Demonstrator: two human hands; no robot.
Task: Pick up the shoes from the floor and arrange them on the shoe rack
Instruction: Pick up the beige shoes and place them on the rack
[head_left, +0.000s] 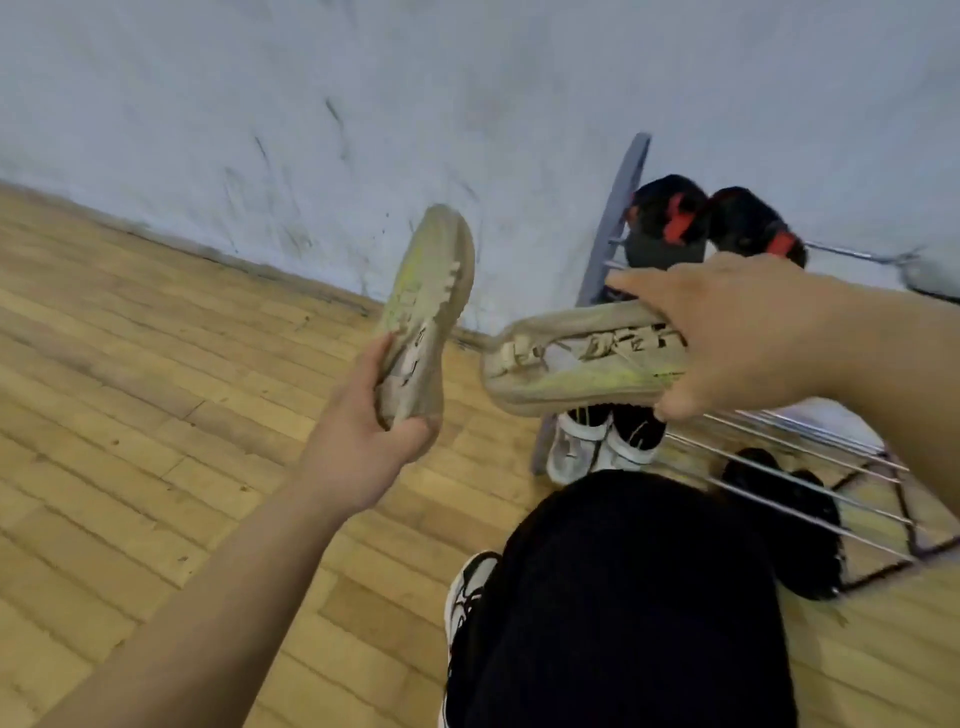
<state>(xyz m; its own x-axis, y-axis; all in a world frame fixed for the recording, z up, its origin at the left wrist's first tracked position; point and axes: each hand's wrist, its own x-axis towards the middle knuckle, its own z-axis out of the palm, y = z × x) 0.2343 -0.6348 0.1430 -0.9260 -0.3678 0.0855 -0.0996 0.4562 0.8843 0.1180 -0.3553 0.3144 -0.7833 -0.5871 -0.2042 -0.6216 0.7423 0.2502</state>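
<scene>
My left hand (374, 415) grips the heel of a beige sneaker with a yellow-green streak (428, 291), toe pointing up toward the wall. My right hand (727, 338) holds the matching beige sneaker (576, 364) on its side, toe to the left, just in front of the metal shoe rack (810, 457). On the rack's top tier stand two black shoes with red patches (711, 223). A white and black pair (602, 441) sits on a lower tier, under the sneaker in my right hand. Dark shoes (810, 530) lie at the rack's bottom right.
The rack stands against a scuffed white wall (363, 130). Wooden floorboards (130, 389) stretch to the left. My leg in black trousers (623, 597) and my own white and black shoe (467, 587) are at the bottom, close to the rack.
</scene>
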